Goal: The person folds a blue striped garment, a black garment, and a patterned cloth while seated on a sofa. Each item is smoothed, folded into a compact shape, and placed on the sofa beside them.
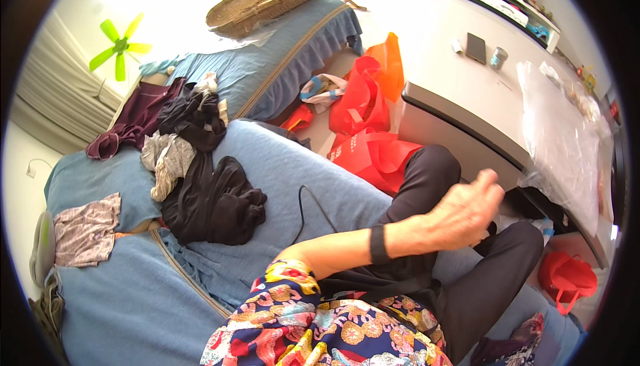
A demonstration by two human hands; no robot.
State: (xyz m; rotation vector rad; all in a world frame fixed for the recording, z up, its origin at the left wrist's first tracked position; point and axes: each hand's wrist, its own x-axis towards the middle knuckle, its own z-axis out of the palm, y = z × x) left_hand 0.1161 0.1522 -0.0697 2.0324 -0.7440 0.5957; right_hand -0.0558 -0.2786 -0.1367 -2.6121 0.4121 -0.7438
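Note:
My left hand (462, 216), with a black band (379, 244) on its wrist, is raised above my lap between my knees. Its back faces me and the fingers curl away, so whatever may lie inside them is hidden. Dark trousers (487, 271) cover my bent legs, and black cloth (382, 283) lies across my lap below the forearm. My right hand is out of view. Just beyond the left knee stands a red bag (372, 158) bearing white writing. A thin black cord (301, 211) curves over the blue sofa cover (280, 166) to my left.
Dark clothes (215, 206), a maroon garment (145, 111) and a patterned cloth (87, 231) lie on the sofa. The coffee table (450, 81) holds a phone (476, 47), a can (498, 58) and clear plastic sheeting (560, 141). Red bags (360, 101) stand between sofa and table.

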